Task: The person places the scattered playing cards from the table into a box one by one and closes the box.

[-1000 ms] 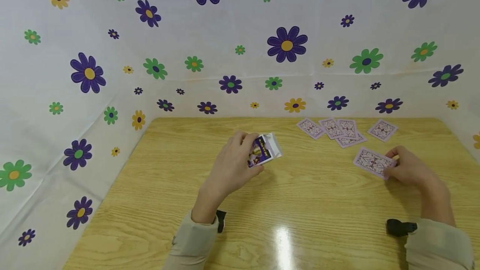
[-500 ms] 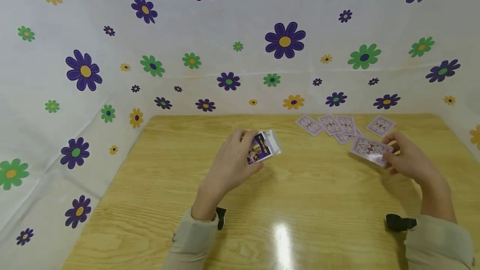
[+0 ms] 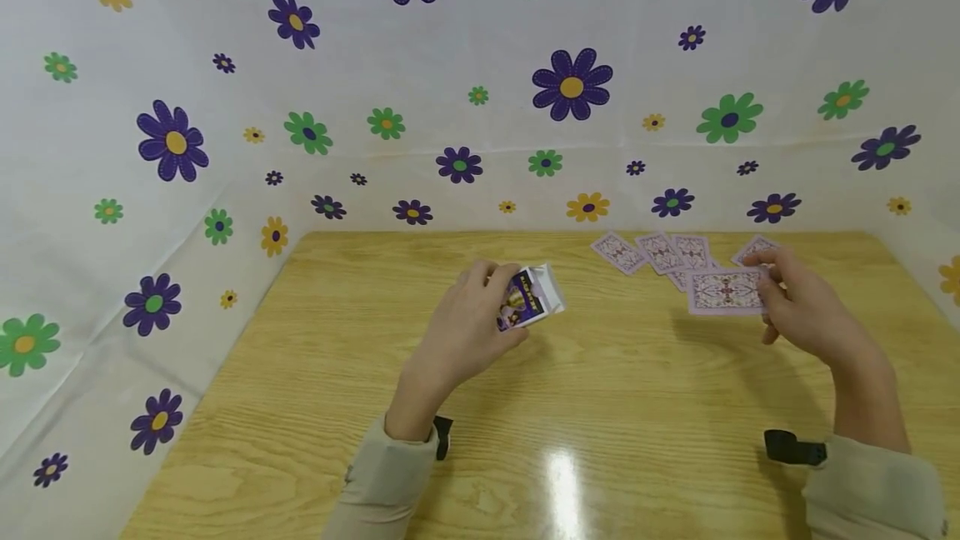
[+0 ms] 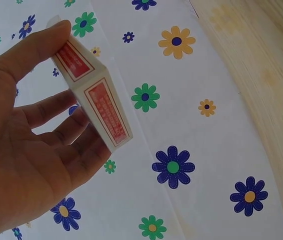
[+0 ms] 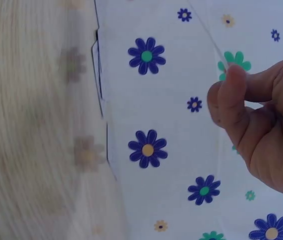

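Note:
My left hand [image 3: 467,319] grips a small card box [image 3: 522,300] above the table, its white flap standing open toward the right. In the left wrist view, thumb and fingers hold the box [image 4: 94,90] by its edges, with white and red sides showing. My right hand [image 3: 806,307] pinches a playing card [image 3: 726,291] by its right end, its patterned pink back facing up. The right wrist view has this card [image 5: 209,32] edge-on as a thin line from the fingertips of the right hand [image 5: 264,117]. Several cards [image 3: 660,253] lie face down behind it.
The wooden table [image 3: 315,357] ends at a white cloth [image 3: 420,65] printed with flowers, which rises at the back and sides. One face-down card [image 3: 618,253] lies left of the others, near the back edge. Another card [image 3: 753,248] is partly hidden behind the right hand.
My right hand has lifted the playing card up from near the table and turned it level, bringing it slightly left and toward the back. The left hand and box stay nearly still.

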`<state>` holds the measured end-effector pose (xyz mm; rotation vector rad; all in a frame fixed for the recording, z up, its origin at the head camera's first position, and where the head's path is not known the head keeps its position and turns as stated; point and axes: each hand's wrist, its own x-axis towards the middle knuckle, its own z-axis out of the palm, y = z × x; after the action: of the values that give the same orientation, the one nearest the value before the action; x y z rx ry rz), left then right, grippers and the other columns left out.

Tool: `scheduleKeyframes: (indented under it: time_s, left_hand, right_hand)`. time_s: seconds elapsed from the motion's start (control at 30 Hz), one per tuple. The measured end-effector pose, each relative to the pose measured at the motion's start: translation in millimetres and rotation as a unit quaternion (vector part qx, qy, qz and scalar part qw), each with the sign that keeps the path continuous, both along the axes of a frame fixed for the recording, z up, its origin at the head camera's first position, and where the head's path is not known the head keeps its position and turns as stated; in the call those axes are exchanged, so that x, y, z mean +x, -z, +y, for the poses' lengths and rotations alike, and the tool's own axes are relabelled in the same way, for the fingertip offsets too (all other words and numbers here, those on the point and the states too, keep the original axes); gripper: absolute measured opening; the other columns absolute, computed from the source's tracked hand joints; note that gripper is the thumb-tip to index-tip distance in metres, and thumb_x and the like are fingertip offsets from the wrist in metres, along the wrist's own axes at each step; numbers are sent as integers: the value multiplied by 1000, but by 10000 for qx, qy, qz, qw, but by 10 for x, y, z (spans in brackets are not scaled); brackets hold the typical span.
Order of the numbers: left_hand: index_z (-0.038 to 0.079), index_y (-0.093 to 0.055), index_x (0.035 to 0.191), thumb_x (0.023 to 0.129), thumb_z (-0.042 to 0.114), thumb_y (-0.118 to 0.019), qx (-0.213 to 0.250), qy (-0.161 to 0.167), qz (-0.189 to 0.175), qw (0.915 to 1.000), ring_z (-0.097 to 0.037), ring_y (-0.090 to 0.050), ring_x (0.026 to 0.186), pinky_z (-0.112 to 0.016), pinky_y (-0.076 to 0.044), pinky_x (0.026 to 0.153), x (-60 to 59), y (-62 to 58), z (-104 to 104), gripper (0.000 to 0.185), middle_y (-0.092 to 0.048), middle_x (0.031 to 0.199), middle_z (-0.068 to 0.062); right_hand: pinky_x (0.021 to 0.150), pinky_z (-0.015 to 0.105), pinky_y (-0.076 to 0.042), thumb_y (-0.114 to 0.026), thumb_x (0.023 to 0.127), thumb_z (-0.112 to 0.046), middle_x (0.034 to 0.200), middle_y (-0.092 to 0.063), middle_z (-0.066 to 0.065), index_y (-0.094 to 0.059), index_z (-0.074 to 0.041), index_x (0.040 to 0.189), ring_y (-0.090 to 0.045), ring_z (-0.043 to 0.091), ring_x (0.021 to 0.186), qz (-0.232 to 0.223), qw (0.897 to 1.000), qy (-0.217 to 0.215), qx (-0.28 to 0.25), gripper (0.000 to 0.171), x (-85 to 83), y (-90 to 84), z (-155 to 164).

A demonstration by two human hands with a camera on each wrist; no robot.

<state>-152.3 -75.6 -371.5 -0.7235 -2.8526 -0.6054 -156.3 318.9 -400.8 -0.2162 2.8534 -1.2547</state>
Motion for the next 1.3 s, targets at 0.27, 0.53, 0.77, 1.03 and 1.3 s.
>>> scheduleKeyframes:
  time_s: [0.27,0.53,0.77,1.03,1.3]
  left_hand:
    - [9,-46,143,80,25,-85,-4,9,1,10000,-24,-54,105,-37,-51,87,8,10,8,76,-52,127,-13]
    - [8,-46,143,80,25,-85,-78,41,32,10000,-24,-54,105,-36,-50,87,21,27,2,77,-52,127,-13]
    - [9,-46,143,80,24,-85,-27,109,138,9998,-22,-54,103,-34,-50,84,10,13,6,76,-52,126,-12]
    - [7,-45,144,81,25,-84,-93,151,74,9998,-23,-53,103,-35,-50,84,15,15,3,76,-51,128,-13]
    - [6,-45,144,81,26,-83,-167,192,134,9996,-22,-53,102,-35,-50,82,28,7,2,76,-51,129,-13]
  right_hand:
    - [48,30,-50,-34,107,-10,104,-45,20,-42,4,127,-49,18,57,634,9965,387,-386,26,19,-101,-190]
    - [48,24,-46,-40,105,-8,112,-52,22,-56,4,123,-50,14,59,880,9918,682,-630,27,67,-172,-294]
    - [54,22,-51,-51,102,-5,108,-56,13,-58,3,128,-57,14,61,1065,9894,399,-907,29,91,-232,-348]
    - [58,22,-54,-57,100,-6,106,-59,1,-62,0,127,-62,12,68,1063,9866,551,-1106,29,111,-287,-450]
    - [54,22,-50,-58,98,-4,106,-59,7,-64,-3,126,-61,13,66,1239,9868,534,-896,28,128,-304,-523]
